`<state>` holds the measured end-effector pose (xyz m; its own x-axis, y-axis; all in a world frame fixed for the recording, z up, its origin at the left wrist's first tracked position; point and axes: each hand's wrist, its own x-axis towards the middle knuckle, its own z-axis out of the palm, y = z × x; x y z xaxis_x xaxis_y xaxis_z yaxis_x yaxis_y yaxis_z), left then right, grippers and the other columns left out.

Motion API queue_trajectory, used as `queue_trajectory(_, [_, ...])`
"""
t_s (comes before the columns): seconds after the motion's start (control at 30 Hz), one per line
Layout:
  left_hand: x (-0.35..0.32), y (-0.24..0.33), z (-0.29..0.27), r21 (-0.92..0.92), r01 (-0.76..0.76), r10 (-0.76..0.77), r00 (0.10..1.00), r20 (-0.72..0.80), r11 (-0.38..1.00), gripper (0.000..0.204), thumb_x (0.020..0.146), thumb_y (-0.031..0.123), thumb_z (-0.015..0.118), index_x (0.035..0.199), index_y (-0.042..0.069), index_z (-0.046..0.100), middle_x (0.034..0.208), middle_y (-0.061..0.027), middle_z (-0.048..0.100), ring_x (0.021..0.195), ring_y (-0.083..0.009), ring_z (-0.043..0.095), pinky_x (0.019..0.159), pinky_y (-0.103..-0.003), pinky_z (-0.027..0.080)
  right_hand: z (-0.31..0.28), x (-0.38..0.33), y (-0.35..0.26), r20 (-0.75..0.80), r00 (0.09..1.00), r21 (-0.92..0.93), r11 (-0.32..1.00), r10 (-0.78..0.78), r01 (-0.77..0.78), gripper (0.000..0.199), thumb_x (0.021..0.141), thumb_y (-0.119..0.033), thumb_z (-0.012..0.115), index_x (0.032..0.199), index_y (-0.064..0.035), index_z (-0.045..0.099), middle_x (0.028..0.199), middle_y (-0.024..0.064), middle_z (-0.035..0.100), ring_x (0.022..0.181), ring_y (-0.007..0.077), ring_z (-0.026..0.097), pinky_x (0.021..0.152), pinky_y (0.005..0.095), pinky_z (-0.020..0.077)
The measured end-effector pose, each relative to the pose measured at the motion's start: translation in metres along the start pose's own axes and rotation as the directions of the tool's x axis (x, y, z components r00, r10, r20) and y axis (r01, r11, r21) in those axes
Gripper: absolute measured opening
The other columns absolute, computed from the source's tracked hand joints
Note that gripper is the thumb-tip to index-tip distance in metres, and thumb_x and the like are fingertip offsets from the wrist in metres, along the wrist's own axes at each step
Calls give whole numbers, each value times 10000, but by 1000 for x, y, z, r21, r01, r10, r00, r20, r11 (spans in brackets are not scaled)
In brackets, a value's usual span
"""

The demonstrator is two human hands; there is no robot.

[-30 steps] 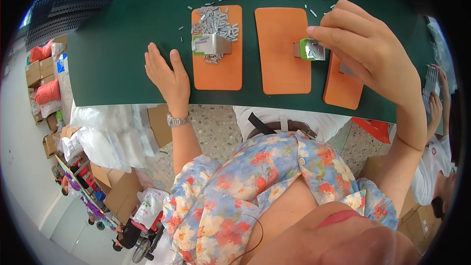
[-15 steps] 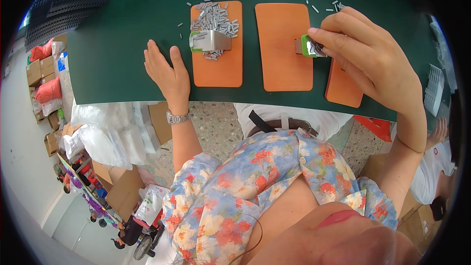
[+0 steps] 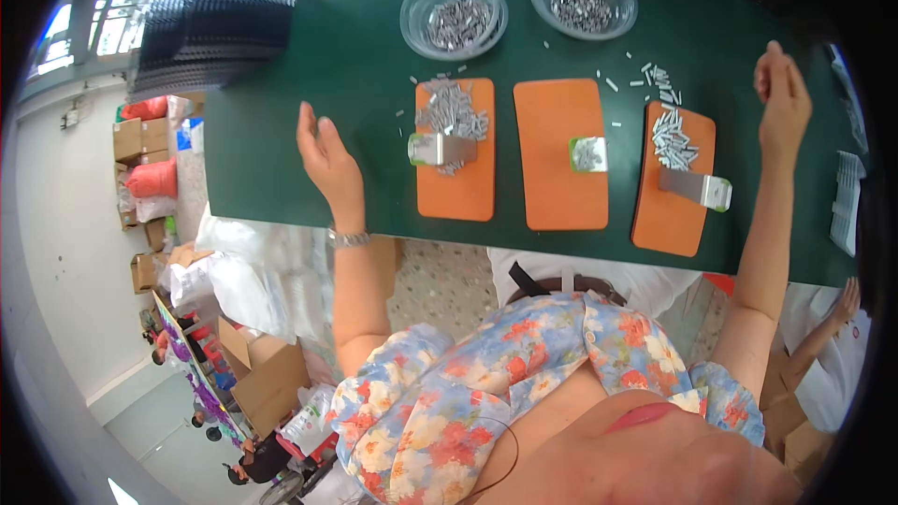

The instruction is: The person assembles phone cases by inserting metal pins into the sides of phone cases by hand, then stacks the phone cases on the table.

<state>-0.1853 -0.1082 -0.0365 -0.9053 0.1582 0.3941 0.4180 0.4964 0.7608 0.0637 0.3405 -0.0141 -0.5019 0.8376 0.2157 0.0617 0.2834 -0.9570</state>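
Observation:
My left hand (image 3: 332, 173) is open with its fingers stretched out. It is just left of the left orange board (image 3: 454, 196) and holds nothing. My right hand (image 3: 783, 112) is raised beyond the right orange board (image 3: 669, 229). Its fingers are loosely bent, with nothing seen in them. On the middle orange board (image 3: 561, 196) a small green-edged holder (image 3: 589, 155) stands packed with tiny silver pins. A bent metal scoop (image 3: 444, 149) with a green rim rests on the left board by a heap of silver pins (image 3: 454, 109). A similar scoop (image 3: 692, 187) lies across the right board, below more pins (image 3: 672, 138).
Two clear bowls (image 3: 412, 23) (image 3: 630, 14) of small metal pins stand behind the boards. Stray pins (image 3: 660, 82) are scattered on the green table (image 3: 355, 65). Dark ribbed stacks (image 3: 220, 28) stand far left; a white rack (image 3: 847, 201) is at the right edge.
My right hand has let go of the green-edged holder, which now stands on the middle board, and has moved away to the right. The view has shifted, showing more of the bowls.

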Motion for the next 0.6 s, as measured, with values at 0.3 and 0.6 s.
queue_trajectory(0.3, [190, 78, 150, -224, -255, 339, 670, 661, 941, 363, 962, 273, 512, 1212, 26, 604, 1182, -96, 642, 1070, -168, 597, 924, -315, 450, 7, -11, 52, 78, 996, -73, 996, 47, -42, 438, 951, -336, 570, 632, -45, 496, 579, -34, 408, 544, 33, 362, 505, 209, 280])
queue_trajectory(0.6, [270, 59, 328, -185, 514, -177, 576, 798, 837, 464, 1000, 388, 354, 1297, 60, 494, 1300, -76, 536, 1230, -209, 479, 1049, -398, 337, 15, -7, 55, 97, 993, -99, 994, 63, -53, 399, 963, -263, 546, 653, -19, 481, 599, -6, 439, 570, 56, 381, 536, 225, 310])
